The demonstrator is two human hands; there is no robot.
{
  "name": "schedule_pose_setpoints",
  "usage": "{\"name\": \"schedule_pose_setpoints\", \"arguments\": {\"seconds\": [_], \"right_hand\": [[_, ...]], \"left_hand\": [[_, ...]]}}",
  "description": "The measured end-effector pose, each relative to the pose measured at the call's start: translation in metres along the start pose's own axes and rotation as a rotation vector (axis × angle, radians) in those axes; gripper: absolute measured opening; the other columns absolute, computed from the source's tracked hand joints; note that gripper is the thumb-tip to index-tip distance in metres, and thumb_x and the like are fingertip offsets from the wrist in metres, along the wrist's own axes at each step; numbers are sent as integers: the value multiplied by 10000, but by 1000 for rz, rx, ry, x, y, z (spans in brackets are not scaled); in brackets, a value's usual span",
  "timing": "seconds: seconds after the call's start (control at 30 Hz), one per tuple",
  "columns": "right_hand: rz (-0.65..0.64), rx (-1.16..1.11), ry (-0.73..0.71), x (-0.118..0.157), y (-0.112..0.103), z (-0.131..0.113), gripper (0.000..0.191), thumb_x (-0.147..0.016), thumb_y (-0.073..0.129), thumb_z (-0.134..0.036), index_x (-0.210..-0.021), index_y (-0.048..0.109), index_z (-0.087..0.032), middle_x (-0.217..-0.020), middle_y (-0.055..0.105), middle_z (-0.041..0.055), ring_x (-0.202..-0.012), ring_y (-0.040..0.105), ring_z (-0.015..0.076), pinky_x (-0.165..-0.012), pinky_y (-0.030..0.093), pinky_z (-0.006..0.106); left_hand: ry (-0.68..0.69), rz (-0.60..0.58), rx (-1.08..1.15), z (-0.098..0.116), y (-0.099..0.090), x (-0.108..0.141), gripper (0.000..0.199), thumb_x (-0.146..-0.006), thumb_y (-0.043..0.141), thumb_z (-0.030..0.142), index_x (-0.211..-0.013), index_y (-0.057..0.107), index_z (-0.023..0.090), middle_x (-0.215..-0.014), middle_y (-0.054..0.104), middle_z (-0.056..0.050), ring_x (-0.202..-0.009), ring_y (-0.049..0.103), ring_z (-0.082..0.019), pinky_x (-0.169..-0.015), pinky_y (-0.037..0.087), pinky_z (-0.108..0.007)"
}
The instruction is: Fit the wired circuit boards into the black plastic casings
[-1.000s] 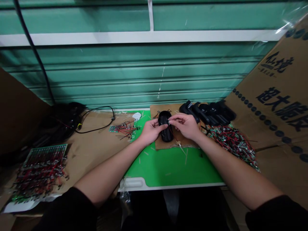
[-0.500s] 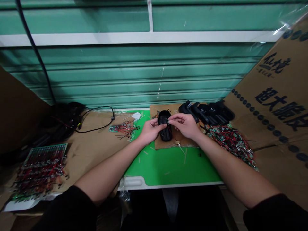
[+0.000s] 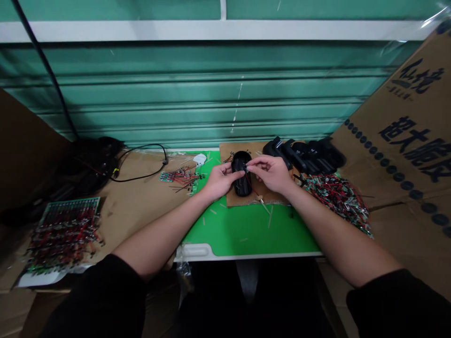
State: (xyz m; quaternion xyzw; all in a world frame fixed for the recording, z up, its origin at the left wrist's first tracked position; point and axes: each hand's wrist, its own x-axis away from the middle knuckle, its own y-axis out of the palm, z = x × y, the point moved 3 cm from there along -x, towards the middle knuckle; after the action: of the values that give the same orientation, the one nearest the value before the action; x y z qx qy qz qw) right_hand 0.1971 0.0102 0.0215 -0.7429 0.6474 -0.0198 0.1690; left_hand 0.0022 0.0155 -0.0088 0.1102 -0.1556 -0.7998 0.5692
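A hollow, black, oblong plastic shell (image 3: 242, 188) is held above a brown cardboard sheet (image 3: 233, 201) on the green-topped table (image 3: 246, 237); whether the sheet is touched by it cannot be told. The shell's nine o'clock side is gripped by the left hand (image 3: 221, 181), its thumb laid toward the opening. From three o'clock, the right hand (image 3: 273, 172) is brought over the rim, thumb and forefinger pinched narrowly on a small dark part (image 3: 245, 167) too tiny to be identified. A thin red wire is seen just below that pinch.

The part could be dropped inside the shell if the fingertip pinch is loosened, since little of it is gripped. The wire could be trapped or strained if it is caught against the rim. The shell could be twisted out of line if it is pushed harder than it is braced at nine o'clock. At half past three, the right forearm is set close to a tangled pile of red-wired green circuit boards (image 3: 340, 199); loose leads could be snagged by a sideways sweep.
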Motion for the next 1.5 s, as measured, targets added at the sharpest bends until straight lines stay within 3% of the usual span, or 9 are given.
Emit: {"name": "schedule_pose_setpoints", "arguments": {"seconds": [0.2, 0.37, 0.57, 0.77, 1.5], "right_hand": [[1, 3, -51, 1, 0, -5, 611, -796, 872, -677, -1009, 823, -106, -899, 741, 91, -612, 574, 63, -573, 469, 215], [0, -20, -29, 2, 0, -5, 606, -803, 874, -661, -1027, 810, -102, -821, 713, 71, -588, 578, 70, -554, 472, 214], [13, -9, -69, 2, -2, -10, 567, -810, 877, -638, -993, 809, -106, -914, 723, 82, -586, 582, 58, -541, 482, 217], [32, 0, -112, 2, -3, -11, 520, -818, 878, -606, -966, 823, -110, -904, 705, 72, -585, 587, 57, -538, 460, 216], [50, 34, -60, 3, 4, -3, 553, -815, 856, -652, -1000, 822, -131, -883, 725, 80, -638, 515, 64, -594, 437, 219]], "left_hand": [[-9, -2, -2, 0, 0, 0, 539, -588, 1064, 375, -995, 822, 119, -1005, 833, -80, -825, 720, -157, -868, 559, -318], [-2, -21, -4, -1, 0, 0, 536, -624, 1048, 366, -1042, 823, 117, -1054, 835, -103, -865, 739, -181, -923, 569, -353], [-10, -8, 21, 0, 2, 2, 498, -615, 1048, 333, -999, 813, 120, -965, 822, -60, -812, 712, -144, -894, 558, -320], [3, -16, 3, 0, 0, 2, 507, -643, 1036, 332, -1049, 820, 118, -1036, 832, -90, -861, 736, -169, -930, 576, -351], [30, -25, 11, 1, 1, 3, 512, -650, 1045, 344, -1052, 817, 125, -1070, 832, -99, -894, 748, -165, -1004, 572, -377]]}}
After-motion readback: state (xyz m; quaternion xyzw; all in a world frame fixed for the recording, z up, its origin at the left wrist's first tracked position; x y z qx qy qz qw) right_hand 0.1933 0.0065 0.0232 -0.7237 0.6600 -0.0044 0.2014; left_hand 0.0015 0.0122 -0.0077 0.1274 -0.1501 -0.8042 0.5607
